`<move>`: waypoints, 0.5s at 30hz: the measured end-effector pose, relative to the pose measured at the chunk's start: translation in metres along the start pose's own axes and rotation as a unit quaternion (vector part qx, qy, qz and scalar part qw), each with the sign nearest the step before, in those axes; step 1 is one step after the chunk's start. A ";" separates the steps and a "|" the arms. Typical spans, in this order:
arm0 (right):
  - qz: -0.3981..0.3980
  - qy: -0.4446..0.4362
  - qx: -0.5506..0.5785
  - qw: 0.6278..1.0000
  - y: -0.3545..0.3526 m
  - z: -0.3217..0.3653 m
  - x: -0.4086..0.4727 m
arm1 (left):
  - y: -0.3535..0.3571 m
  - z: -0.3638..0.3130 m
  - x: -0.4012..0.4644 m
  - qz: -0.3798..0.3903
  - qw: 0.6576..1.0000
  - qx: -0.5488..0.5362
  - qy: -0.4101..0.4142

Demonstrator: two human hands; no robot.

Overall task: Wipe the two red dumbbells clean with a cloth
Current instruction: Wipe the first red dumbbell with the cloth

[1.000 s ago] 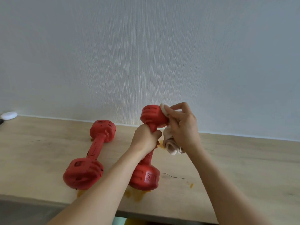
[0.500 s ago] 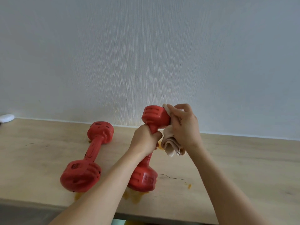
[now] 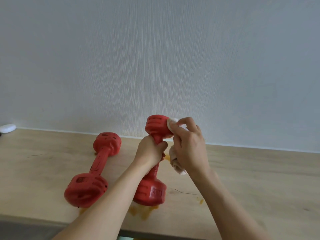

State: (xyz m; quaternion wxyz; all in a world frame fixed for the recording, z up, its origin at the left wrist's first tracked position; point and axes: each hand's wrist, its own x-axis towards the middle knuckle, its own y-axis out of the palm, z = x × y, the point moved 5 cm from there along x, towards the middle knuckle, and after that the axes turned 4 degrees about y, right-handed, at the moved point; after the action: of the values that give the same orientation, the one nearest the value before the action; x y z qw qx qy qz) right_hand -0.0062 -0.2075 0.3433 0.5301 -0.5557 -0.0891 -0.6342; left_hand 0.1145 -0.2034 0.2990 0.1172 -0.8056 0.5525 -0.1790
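Note:
Two red dumbbells are on the wooden table (image 3: 259, 170). One dumbbell (image 3: 97, 170) lies flat at the left, untouched. The other dumbbell (image 3: 152, 189) stands tilted on its lower head, with my left hand (image 3: 149, 151) gripping its handle. My right hand (image 3: 188, 146) holds a whitish cloth (image 3: 175, 163) and presses part of it against the right side of the raised upper head. The rest of the cloth hangs bunched below my palm.
Orange-brown stains (image 3: 142, 211) mark the table under and around the standing dumbbell, with small spots (image 3: 200, 200) to its right. A white object (image 3: 7, 128) sits at the far left by the wall. The table's front edge runs just below my forearms.
My right hand slid the cloth slightly up along the side of the upper dumbbell head. The left hand kept its grip; the camera view shifted a little.

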 end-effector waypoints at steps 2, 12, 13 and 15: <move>0.003 0.010 -0.003 1.000 0.001 0.001 0.000 | 0.000 0.000 0.001 0.002 1.000 -0.001 -0.005; 0.079 0.103 0.099 0.987 0.006 -0.011 0.001 | 0.000 0.001 0.001 0.001 1.000 0.001 -0.008; 0.080 0.119 0.107 0.984 0.005 -0.014 0.001 | 0.001 0.001 0.001 0.003 1.000 -0.001 -0.009; 0.079 0.142 0.116 0.980 0.003 -0.018 0.002 | 0.002 0.001 0.001 0.006 1.000 -0.005 -0.011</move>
State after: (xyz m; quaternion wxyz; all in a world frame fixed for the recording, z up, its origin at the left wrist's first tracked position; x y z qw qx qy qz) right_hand -0.0147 -0.2223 0.3367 0.6471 -0.3996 -0.0416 -0.6480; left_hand 0.1133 -0.2050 0.2974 0.1202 -0.8048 0.5570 -0.1662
